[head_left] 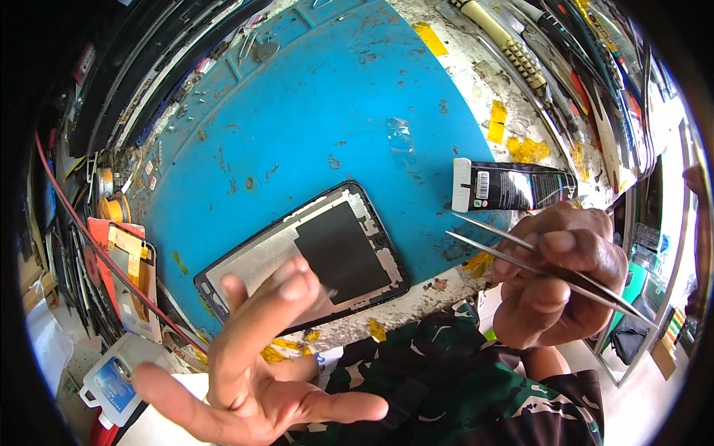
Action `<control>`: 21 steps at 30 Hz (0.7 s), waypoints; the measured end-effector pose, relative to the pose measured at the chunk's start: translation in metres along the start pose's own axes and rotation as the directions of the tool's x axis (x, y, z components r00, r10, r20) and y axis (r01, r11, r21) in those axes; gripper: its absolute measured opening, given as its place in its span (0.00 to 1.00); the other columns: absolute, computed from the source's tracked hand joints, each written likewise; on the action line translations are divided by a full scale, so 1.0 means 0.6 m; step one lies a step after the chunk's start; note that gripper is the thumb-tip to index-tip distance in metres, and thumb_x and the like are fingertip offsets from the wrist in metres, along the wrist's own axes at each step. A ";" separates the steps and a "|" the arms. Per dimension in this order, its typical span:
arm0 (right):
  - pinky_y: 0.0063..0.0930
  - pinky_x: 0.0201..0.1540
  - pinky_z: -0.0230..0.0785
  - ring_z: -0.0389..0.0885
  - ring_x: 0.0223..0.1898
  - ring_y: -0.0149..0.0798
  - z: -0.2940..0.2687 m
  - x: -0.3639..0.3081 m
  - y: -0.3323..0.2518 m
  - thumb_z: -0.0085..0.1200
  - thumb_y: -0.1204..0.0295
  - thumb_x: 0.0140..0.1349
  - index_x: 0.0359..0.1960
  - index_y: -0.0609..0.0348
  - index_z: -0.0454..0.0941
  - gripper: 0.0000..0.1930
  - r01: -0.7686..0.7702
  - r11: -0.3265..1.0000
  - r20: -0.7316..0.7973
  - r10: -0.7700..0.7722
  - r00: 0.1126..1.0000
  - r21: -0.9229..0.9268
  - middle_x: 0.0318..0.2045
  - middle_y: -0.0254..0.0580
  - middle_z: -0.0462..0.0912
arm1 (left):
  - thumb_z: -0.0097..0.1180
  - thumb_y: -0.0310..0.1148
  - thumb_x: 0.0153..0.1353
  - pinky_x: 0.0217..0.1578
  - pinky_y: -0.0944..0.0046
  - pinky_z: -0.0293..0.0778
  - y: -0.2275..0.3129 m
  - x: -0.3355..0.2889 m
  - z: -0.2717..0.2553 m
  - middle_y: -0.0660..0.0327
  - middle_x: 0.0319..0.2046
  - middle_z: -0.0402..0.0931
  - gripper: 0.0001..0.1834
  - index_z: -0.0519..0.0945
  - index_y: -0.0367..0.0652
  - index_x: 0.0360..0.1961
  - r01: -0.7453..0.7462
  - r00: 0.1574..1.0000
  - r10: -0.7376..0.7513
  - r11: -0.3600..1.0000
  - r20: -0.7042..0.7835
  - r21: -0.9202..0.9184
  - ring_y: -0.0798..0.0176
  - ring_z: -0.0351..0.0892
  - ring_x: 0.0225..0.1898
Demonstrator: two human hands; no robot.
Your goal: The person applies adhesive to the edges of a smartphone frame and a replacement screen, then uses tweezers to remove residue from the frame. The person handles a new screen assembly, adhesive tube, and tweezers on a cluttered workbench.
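My right hand (537,312) grips metal tweezers (487,249), their tips a little apart and pointing left, with nothing visible between them. Above the lower left edge of an opened tablet (346,245) my left hand (249,386) is raised with its fingers spread. A small translucent blur shows by one of its fingertips; I cannot tell what it is. The tablet lies slanted at the blue mat's near edge, with a dark rectangular panel and silvery metal inside. My left fingers hide part of its lower side. Just beyond the tweezer tips lies a black tube (513,186) with a white end.
The blue work mat (297,149) has compartments with small metal parts along its far left. Clear tape scraps (399,137) stick to it. Tools and a pale coiled-grip handle (498,41) crowd the right. At left are wire spools (113,208), a red cable and a plastic bottle (111,383).
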State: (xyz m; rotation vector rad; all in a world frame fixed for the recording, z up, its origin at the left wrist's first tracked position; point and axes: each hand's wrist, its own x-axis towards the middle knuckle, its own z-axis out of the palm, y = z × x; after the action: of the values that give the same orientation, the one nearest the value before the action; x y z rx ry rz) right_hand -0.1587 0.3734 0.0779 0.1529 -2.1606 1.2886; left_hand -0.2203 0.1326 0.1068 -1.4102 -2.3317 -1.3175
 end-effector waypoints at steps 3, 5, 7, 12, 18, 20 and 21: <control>0.17 0.23 0.63 0.73 0.18 0.25 -0.009 -0.002 0.000 0.48 0.58 0.71 0.47 0.63 0.69 0.18 0.053 0.995 0.019 -0.052 0.998 -0.084 0.21 0.38 0.76 | 0.66 0.63 0.49 0.63 0.41 0.64 0.007 -0.004 -0.012 0.37 0.47 0.75 0.72 0.30 0.24 0.69 -0.045 0.998 0.039 0.992 0.058 0.118 0.40 0.78 0.51; 0.17 0.23 0.63 0.73 0.19 0.25 -0.012 -0.004 0.001 0.48 0.59 0.71 0.48 0.64 0.69 0.18 0.027 0.998 0.002 -0.027 1.000 -0.050 0.23 0.40 0.76 | 0.63 0.65 0.51 0.62 0.39 0.65 0.015 -0.011 -0.015 0.41 0.44 0.75 0.70 0.31 0.26 0.70 -0.083 0.993 0.067 0.983 0.097 0.164 0.43 0.79 0.48; 0.18 0.23 0.65 0.74 0.20 0.26 -0.010 -0.008 0.000 0.48 0.60 0.71 0.47 0.65 0.70 0.18 0.000 1.000 -0.044 -0.001 0.999 -0.020 0.24 0.42 0.77 | 0.60 0.65 0.53 0.61 0.38 0.66 0.024 -0.020 -0.014 0.44 0.41 0.75 0.67 0.32 0.28 0.70 -0.101 0.991 0.086 0.982 0.102 0.160 0.46 0.80 0.44; 0.19 0.25 0.68 0.76 0.21 0.28 0.003 -0.022 -0.006 0.49 0.62 0.70 0.47 0.68 0.71 0.17 -0.091 0.985 -0.202 0.119 0.972 0.143 0.27 0.46 0.77 | 0.58 0.61 0.59 0.56 0.35 0.71 0.038 -0.050 -0.011 0.51 0.33 0.74 0.59 0.38 0.30 0.71 -0.097 0.995 0.093 0.975 0.029 0.198 0.50 0.78 0.36; 0.20 0.26 0.72 0.78 0.23 0.30 0.012 -0.025 -0.007 0.50 0.65 0.70 0.47 0.70 0.72 0.17 -0.089 0.952 -0.284 0.176 0.943 0.294 0.30 0.49 0.77 | 0.63 0.54 0.58 0.59 0.44 0.70 0.045 -0.114 -0.017 0.58 0.33 0.78 0.51 0.51 0.35 0.70 0.076 0.939 0.027 0.956 -0.342 0.284 0.58 0.81 0.35; 0.21 0.26 0.71 0.76 0.23 0.30 0.011 -0.027 -0.008 0.48 0.65 0.71 0.48 0.69 0.72 0.16 -0.105 0.957 -0.278 0.182 0.943 0.271 0.30 0.48 0.76 | 0.65 0.48 0.58 0.56 0.42 0.72 0.047 -0.142 -0.021 0.54 0.33 0.79 0.49 0.52 0.35 0.70 0.156 0.895 -0.006 0.941 -0.447 0.301 0.55 0.81 0.36; 0.22 0.26 0.71 0.76 0.23 0.30 0.010 -0.029 -0.010 0.47 0.65 0.71 0.48 0.68 0.71 0.16 -0.141 0.958 -0.273 0.210 0.939 0.250 0.30 0.48 0.76 | 0.67 0.46 0.57 0.56 0.43 0.71 0.048 -0.153 -0.035 0.53 0.34 0.79 0.48 0.53 0.36 0.69 0.179 0.912 -0.050 0.941 -0.406 0.286 0.54 0.81 0.37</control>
State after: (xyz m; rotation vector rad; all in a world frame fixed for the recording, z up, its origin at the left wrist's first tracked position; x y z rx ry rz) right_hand -0.1452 0.3617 0.0705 -0.1407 -1.8007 1.5522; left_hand -0.1535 0.0615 0.0921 -0.8306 -2.2440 -1.0636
